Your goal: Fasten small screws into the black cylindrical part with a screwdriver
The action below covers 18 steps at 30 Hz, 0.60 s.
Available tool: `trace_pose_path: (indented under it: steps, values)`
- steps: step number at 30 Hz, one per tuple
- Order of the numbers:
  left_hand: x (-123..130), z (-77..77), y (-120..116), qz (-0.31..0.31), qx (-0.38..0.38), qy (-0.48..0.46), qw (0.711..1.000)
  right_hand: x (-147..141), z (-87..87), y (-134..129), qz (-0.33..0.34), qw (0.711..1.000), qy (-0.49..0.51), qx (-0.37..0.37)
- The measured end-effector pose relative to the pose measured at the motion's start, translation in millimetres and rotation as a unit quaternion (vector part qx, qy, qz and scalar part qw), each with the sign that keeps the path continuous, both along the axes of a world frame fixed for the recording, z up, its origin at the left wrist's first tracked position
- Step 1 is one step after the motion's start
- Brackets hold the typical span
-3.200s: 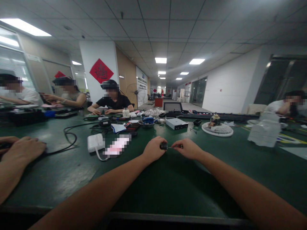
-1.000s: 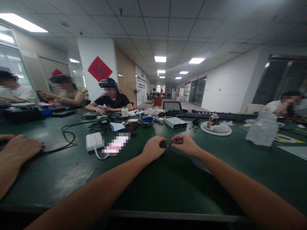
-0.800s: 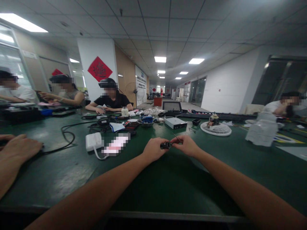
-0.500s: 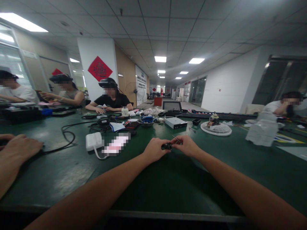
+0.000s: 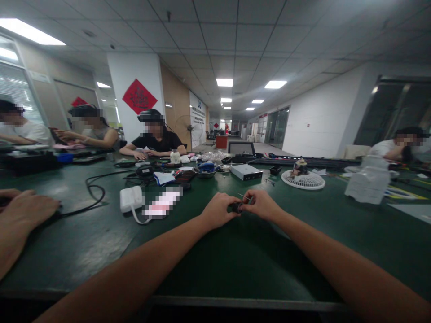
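My left hand (image 5: 217, 211) and my right hand (image 5: 261, 205) meet low over the green table mat (image 5: 235, 260). Pinched in my left fingertips is a small black cylindrical part (image 5: 237, 207), partly hidden by my fingers. My right fingers grip a thin metal rod (image 5: 245, 197), whose tip is at or very near the black part. I cannot tell whether the two are joined.
A co-worker's hand (image 5: 28, 207) rests at the left, near a black cable (image 5: 94, 190). A white power adapter (image 5: 131, 198), a metal bowl (image 5: 204, 174), a white box (image 5: 246, 172) and a white fan grille (image 5: 303, 180) stand ahead. Co-workers sit around the table.
My hands have moved closer together. The black part and metal rod, apart a moment ago, now meet between my fingers. The rod has tilted toward the black part.
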<state>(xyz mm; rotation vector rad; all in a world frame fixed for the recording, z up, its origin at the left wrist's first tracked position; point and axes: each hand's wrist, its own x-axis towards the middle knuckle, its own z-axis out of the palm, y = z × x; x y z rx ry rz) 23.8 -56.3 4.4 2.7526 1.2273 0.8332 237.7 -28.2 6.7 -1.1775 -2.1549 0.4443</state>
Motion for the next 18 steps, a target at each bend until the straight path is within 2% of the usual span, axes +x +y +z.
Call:
trace_pose_path:
  steps: [3, 7, 12, 18]
  values:
    - [1, -1.9, 2, 0.020, 0.014, -0.003, 1.000, -1, -2.5, 3, 0.010, 0.999, 0.025, -0.037]
    - [1, -5.7, 6, 0.076, 0.016, -0.020, 0.997, 1, -5.5, 8, 0.028, 0.996, 0.050, -0.063]
    - [-4, -6.2, 10, 0.143, 0.001, -0.071, 0.987, 6, 0.6, 3, 0.020, 0.999, -0.030, 0.036]
    - [-5, -7.2, 10, 0.125, -0.003, -0.093, 0.988, 3, 7.8, -6, 0.052, 0.992, -0.093, 0.074]
